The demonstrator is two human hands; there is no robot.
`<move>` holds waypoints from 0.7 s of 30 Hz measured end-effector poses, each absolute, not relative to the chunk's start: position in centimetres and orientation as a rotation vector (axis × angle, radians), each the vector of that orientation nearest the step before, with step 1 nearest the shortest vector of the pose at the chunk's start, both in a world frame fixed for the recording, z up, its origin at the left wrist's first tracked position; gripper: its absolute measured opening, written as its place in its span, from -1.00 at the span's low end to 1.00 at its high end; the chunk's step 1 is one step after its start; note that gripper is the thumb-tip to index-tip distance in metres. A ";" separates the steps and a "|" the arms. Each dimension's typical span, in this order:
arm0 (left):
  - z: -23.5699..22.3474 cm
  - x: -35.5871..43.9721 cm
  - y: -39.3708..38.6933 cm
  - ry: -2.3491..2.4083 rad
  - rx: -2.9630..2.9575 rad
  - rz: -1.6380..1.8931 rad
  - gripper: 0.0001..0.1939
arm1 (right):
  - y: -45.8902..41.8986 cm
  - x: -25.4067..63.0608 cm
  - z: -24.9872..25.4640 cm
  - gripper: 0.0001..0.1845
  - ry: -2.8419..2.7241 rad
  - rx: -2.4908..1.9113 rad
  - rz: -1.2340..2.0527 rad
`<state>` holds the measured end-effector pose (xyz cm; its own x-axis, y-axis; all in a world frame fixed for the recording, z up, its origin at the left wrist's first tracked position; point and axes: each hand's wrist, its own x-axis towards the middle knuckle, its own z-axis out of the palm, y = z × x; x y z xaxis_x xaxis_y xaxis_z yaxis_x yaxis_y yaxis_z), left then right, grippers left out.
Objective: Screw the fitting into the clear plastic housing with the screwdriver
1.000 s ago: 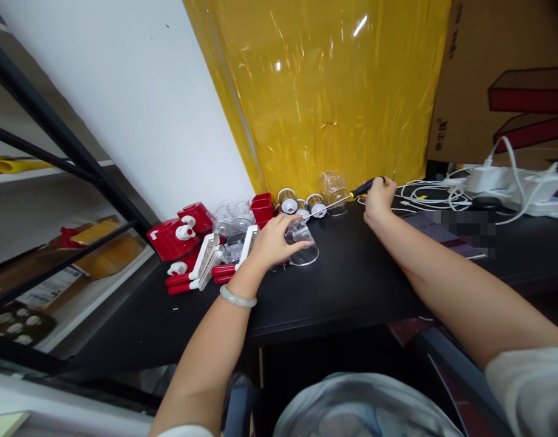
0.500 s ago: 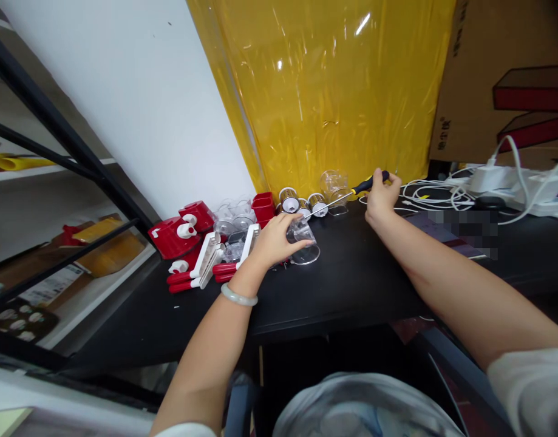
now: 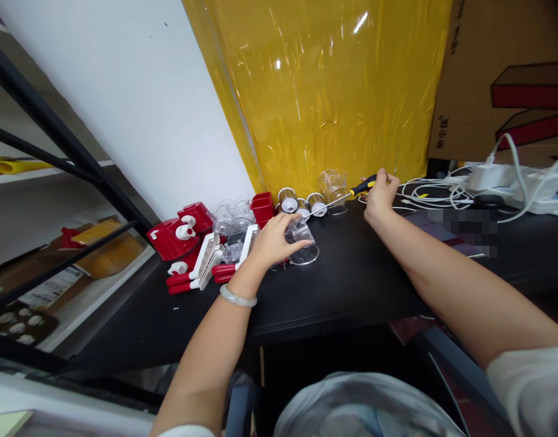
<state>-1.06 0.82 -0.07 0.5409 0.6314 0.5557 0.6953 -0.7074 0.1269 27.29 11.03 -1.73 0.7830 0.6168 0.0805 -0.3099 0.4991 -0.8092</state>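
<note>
My left hand (image 3: 273,241) is closed around a clear plastic cup-shaped part (image 3: 302,241) that lies on its side on the black table (image 3: 347,285). My right hand (image 3: 379,195) grips the black-and-yellow handle of a screwdriver (image 3: 347,194). The metal shaft of that tool points left toward the clear part. Just behind the shaft stand metal drum pieces (image 3: 301,203) and another clear plastic part (image 3: 332,185).
Red and white plastic parts (image 3: 192,243) are piled to the left of my left hand. White cables and a power strip (image 3: 488,185) lie at the right back. Yellow film (image 3: 324,91) and a cardboard box (image 3: 506,79) stand behind the table. A black shelf frame (image 3: 64,158) runs along the left.
My right hand has shifted its grip on the screwdriver handle slightly, raising it and settling back. My left hand stays on the clear part.
</note>
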 end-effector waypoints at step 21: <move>-0.2 -1.0 0.9 -1.180 -2.657 -0.915 -0.27 | 10.2 27.4 -1.4 -0.76 -0.398 -0.886 0.576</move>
<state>-1.05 0.88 -0.17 0.5212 0.6454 0.5584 0.7015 -0.6966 0.1504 27.38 10.24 -1.42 0.7797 0.6197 0.0898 -0.3026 0.4984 -0.8124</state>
